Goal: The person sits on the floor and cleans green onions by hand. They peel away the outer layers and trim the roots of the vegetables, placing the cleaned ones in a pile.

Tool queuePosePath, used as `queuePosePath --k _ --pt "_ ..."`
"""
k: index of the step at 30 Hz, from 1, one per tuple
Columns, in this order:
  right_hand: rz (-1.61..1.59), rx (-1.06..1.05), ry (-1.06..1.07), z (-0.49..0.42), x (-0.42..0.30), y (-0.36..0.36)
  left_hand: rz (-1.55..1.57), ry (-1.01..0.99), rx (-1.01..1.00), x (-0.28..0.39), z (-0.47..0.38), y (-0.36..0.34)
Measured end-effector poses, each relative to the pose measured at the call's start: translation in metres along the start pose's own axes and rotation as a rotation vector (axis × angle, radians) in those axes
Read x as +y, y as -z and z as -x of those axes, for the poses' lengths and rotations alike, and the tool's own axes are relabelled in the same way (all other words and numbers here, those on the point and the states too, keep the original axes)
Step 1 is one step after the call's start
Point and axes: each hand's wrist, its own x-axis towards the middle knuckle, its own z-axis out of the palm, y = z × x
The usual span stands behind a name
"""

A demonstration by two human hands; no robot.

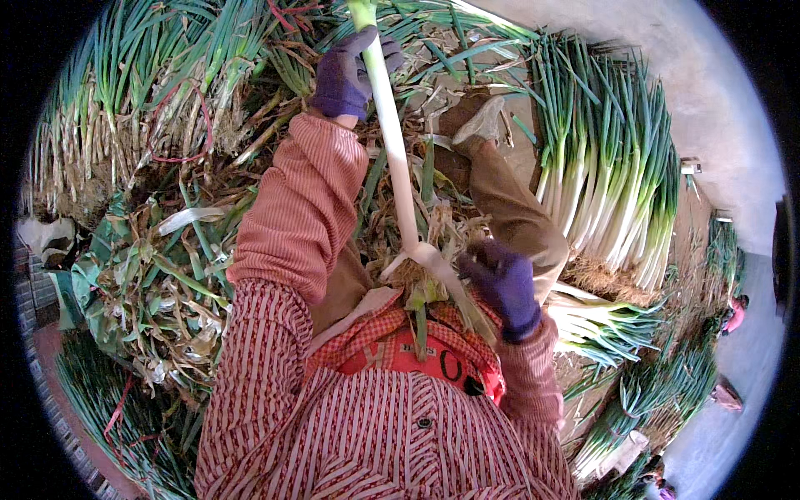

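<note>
My left hand (356,72), in a purple glove, grips the upper green-white part of a long green onion (392,134). The onion's white stalk runs down towards my lap, root end lowest. Near that end, a strip of peeled outer leaf (440,272) hangs away from the stalk towards my right hand (503,281), also gloved in purple. The right hand's fingers are curled and blurred, so I cannot tell if they hold the strip. Dry leaf scraps (447,228) lie around the root end, above a red cloth (406,353) over my lap.
Untrimmed onions (125,94) with soiled roots stand at the upper left, beside a red tie loop (208,125). A heap of peeled leaves (169,294) lies at left. Cleaned onions (600,162) are stacked at right, more bundles (656,387) beyond. A person (735,314) is far right.
</note>
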Motion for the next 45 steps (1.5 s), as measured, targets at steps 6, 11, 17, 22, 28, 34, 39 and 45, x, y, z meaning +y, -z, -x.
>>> queuePosePath --k 6,11,17,22,28,34,39,45 --pt "0.104 0.028 0.193 -0.045 -0.043 -0.023 -0.058 -0.027 0.046 0.003 -0.002 0.002" --pt "0.256 0.016 0.148 -0.026 -0.052 -0.036 -0.216 -0.136 0.062 0.006 -0.011 0.02" --pt "0.267 -0.013 0.129 0.036 -0.026 -0.026 -0.284 -0.286 -0.051 0.026 -0.065 0.093" --pt "-0.144 0.132 0.168 -0.01 -0.025 -0.018 0.023 -0.094 -0.087 0.04 -0.061 0.101" --pt "-0.706 -0.006 0.044 -0.05 -0.048 -0.063 0.235 0.033 -0.192 0.007 -0.057 0.097" --pt "-0.841 -0.042 -0.283 -0.024 -0.056 -0.043 0.382 0.056 -0.546 0.009 -0.073 0.109" --pt "-0.697 -0.061 -0.221 0.016 -0.049 -0.029 0.198 0.164 -0.208 -0.018 -0.055 0.095" --pt "-0.322 -0.124 -0.18 0.055 -0.016 -0.022 -0.017 0.055 0.015 -0.029 -0.042 0.078"
